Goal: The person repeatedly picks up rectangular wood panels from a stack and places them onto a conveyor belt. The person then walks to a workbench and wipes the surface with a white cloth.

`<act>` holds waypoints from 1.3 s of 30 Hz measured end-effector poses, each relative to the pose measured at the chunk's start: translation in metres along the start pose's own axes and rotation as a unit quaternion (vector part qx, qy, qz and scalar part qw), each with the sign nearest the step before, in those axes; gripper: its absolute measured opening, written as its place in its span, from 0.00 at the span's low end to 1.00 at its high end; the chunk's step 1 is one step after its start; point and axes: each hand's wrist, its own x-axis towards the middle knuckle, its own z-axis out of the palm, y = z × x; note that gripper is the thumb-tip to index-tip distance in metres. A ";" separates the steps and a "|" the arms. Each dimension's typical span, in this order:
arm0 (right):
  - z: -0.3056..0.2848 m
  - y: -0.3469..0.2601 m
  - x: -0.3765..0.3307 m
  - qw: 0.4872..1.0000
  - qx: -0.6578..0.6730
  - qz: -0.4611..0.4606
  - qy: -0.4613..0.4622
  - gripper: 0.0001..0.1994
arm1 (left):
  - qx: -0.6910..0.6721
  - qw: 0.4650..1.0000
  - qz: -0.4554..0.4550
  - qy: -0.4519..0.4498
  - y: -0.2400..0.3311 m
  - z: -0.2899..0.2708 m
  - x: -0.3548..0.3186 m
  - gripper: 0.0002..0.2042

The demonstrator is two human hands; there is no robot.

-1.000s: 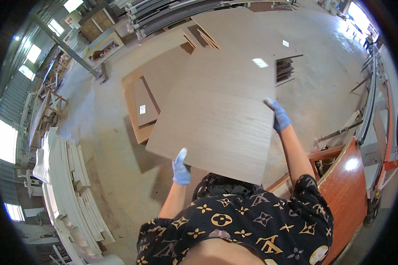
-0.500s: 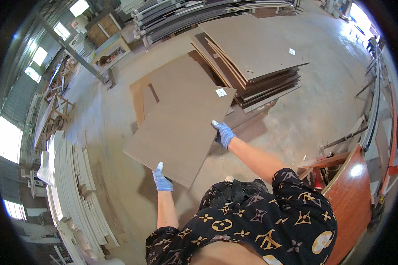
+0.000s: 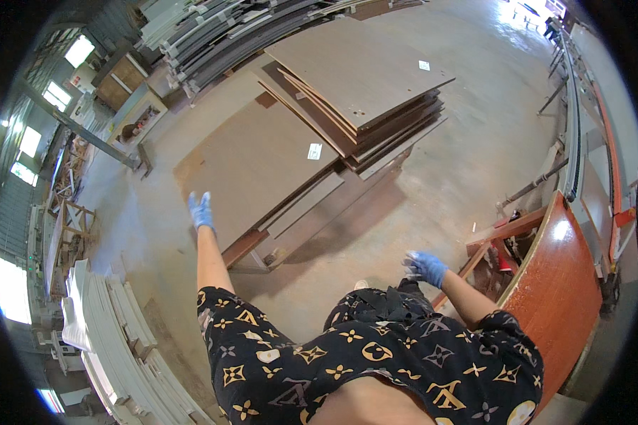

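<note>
A flat brown panel (image 3: 255,166) with a small white label (image 3: 315,151) lies on top of a low stack, in front of me and slightly left. Beside its near left edge is my left hand (image 3: 201,211) in a blue glove, fingers stretched apart, with nothing in it. Whether its fingertips touch the edge I cannot tell. My right hand (image 3: 427,268), gloved the same way, is well away from the panel, over the floor at the right. Its fingers are apart and hold nothing.
A taller pile of brown panels (image 3: 361,67) stands just beyond. Long boards (image 3: 234,42) are stacked at the back. White mouldings (image 3: 131,340) lie at the lower left. On my right is a glossy reddish-brown panel (image 3: 556,297); a slanting metal post (image 3: 85,127) stands far left.
The panel that both hands held has been laid on the low stack, and both hands have let go. My left hand moved forward and left; my right drew back to the right.
</note>
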 end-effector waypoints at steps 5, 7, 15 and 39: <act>-0.043 0.038 -0.048 0.978 0.143 0.002 0.152 0.12 | 0.187 0.953 0.149 -0.186 0.006 0.113 -0.087 0.26; -0.062 0.051 -0.056 0.964 0.191 -0.039 0.183 0.11 | 0.173 0.944 0.126 -0.250 0.016 0.148 -0.128 0.24; -0.113 -0.006 -0.115 0.893 0.240 -0.258 0.279 0.06 | -0.026 0.898 0.130 -0.419 0.041 0.217 -0.310 0.18; -0.605 -0.209 -0.255 0.667 0.444 -0.414 0.433 0.26 | -0.020 0.868 0.063 -0.491 0.129 0.380 -0.467 0.13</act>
